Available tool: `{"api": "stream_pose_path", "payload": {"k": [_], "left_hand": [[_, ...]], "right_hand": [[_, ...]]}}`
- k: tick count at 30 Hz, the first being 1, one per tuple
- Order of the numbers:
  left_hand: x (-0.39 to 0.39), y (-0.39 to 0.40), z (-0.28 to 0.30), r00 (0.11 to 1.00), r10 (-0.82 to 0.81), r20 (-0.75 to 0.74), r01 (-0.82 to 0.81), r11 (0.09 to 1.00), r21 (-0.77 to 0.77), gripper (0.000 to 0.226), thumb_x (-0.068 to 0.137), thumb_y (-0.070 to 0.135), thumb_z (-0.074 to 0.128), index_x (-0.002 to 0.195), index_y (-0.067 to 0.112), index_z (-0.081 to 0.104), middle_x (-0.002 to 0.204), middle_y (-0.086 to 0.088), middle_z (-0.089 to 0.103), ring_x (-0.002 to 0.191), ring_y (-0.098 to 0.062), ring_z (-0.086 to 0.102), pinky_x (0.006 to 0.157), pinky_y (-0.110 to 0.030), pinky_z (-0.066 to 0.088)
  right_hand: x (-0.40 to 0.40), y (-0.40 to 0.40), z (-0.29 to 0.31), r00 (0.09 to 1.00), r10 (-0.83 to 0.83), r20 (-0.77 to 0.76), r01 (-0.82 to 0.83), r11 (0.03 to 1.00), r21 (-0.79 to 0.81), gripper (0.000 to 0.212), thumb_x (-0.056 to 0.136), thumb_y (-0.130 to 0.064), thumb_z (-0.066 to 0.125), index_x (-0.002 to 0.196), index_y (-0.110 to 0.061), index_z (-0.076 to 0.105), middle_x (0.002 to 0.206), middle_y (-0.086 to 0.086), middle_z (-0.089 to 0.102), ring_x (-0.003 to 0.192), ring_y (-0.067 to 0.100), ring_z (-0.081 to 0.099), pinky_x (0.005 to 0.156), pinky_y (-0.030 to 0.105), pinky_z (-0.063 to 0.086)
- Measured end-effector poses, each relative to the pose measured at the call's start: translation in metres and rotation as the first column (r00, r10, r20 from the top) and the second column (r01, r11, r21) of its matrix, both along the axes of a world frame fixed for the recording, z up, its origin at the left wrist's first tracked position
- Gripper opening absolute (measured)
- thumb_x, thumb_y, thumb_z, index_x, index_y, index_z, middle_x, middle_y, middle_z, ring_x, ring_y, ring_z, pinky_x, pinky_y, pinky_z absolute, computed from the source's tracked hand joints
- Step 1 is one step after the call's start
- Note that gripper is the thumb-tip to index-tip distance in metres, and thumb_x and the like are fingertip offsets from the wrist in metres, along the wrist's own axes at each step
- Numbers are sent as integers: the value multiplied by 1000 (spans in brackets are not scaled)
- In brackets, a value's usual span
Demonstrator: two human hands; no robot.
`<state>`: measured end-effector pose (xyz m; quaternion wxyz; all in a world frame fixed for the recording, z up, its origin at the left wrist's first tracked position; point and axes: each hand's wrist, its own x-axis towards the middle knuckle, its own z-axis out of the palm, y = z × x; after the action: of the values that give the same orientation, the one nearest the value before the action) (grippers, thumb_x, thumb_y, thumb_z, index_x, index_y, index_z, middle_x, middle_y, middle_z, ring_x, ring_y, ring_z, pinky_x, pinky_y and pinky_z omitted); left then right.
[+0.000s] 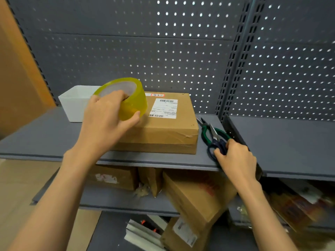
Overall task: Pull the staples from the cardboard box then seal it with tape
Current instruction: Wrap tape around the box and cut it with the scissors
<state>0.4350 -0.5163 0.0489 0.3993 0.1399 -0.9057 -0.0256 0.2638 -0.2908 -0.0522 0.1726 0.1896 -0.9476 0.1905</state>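
A brown cardboard box (163, 127) with a white shipping label lies flat on the grey shelf (45, 138). My left hand (107, 120) grips a yellow roll of tape (130, 100) and holds it above the box's left end, fingers through the core. To the right of the box lie dark-blue-handled scissors (216, 142) and green-handled pliers (206, 132). My right hand (235, 160) pinches the scissors' handles at the shelf's front edge.
A white plastic bin (74, 104) stands behind my left hand. A pegboard back wall (163, 51) and a slotted upright (230, 78) bound the shelf. Lower shelves hold several cardboard boxes (195, 194) and packets.
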Motion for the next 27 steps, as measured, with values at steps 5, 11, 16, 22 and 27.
{"api": "stream_pose_path", "payload": {"k": [5,11,16,22,27], "left_hand": [[20,-23,2,995,-95,-21,95,995,5,41,79,37,56,97,0,59,92,-17,65,83,-36,57,78,-40,36],[32,-37,3,991,-129,-39,130,991,28,41,80,37,59,99,1,59,92,-16,65,83,-36,57,78,-40,36],[39,-45,1,990,-132,-57,135,990,44,31,83,25,67,101,0,59,93,-16,64,84,-35,54,79,-40,36],[51,-66,-2,998,-51,-35,50,999,-12,32,83,24,67,101,-1,59,91,-17,64,81,-35,55,77,-37,31],[66,-85,-13,999,44,5,-44,999,-16,35,83,25,68,104,-1,59,94,-19,65,83,-38,57,75,-39,33]], "right_hand": [[5,-9,-1,998,-65,-12,66,998,26,28,87,-29,62,88,-1,57,88,17,62,81,37,60,61,31,35],[6,-14,6,995,-90,36,86,990,110,32,89,-28,60,94,3,63,97,21,59,88,37,56,73,42,47],[13,-17,13,997,-75,2,74,993,93,36,89,-28,60,106,4,61,103,22,59,93,38,55,74,41,46],[24,-36,44,992,41,-121,-47,998,-52,32,93,-20,52,116,0,58,107,19,58,98,36,52,72,37,41],[39,-63,70,967,136,-214,-166,978,-129,28,93,-19,49,114,-4,59,108,15,59,101,32,52,79,40,42]]}}
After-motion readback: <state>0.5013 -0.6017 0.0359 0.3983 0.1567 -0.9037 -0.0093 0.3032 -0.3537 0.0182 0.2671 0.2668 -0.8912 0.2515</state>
